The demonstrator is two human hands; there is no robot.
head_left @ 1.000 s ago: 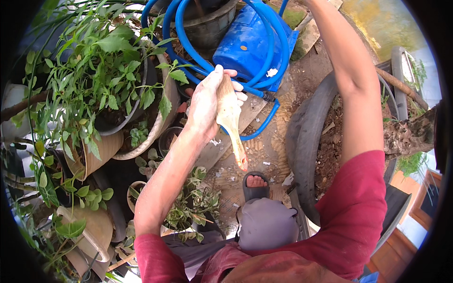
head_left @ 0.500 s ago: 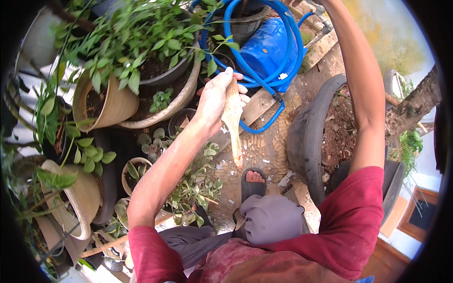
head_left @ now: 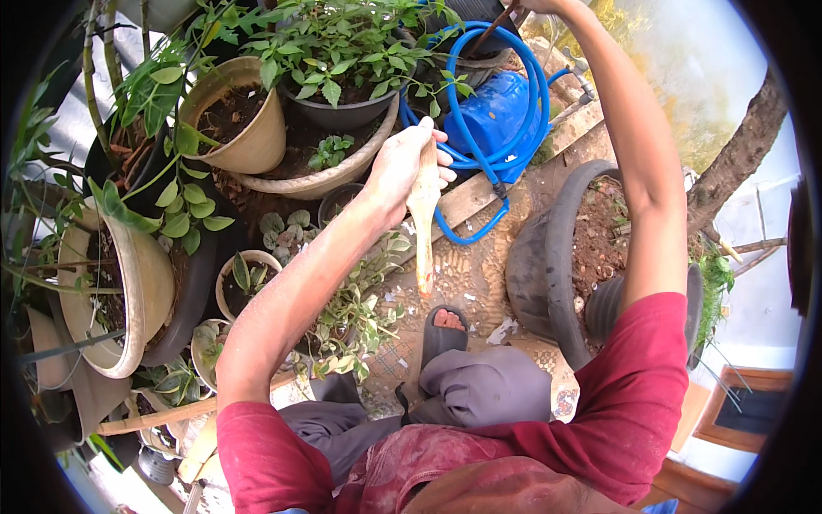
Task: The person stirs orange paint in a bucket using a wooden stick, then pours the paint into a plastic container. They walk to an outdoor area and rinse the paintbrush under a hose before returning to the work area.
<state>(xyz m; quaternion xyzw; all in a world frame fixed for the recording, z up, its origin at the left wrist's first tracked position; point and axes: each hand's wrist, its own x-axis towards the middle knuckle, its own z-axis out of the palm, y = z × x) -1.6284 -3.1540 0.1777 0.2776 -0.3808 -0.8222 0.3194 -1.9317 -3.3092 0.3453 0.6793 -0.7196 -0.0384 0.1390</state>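
My left hand [head_left: 402,171] grips a pale wooden brush [head_left: 425,210] by its broad upper part, with the narrow, stained handle pointing down above the paving. Fingers hide the brush's top. My right arm reaches up to the top edge, where my right hand [head_left: 539,7] is mostly cut off near the coiled blue hose [head_left: 544,98]; what it touches cannot be made out. Below the coil lies a blue plastic container [head_left: 484,107].
Potted plants crowd the left, including a tilted cream pot [head_left: 150,291] and a leafy grey pot [head_left: 338,111]. A large black pot of soil [head_left: 535,265] and a tree trunk [head_left: 732,146] stand right. My sandalled foot [head_left: 443,338] is on patterned paving [head_left: 462,283].
The view has shifted, with the left-side pots now higher in the picture and more of the trunk showing. My left hand still holds the brush; my right arm stays stretched toward the top edge.
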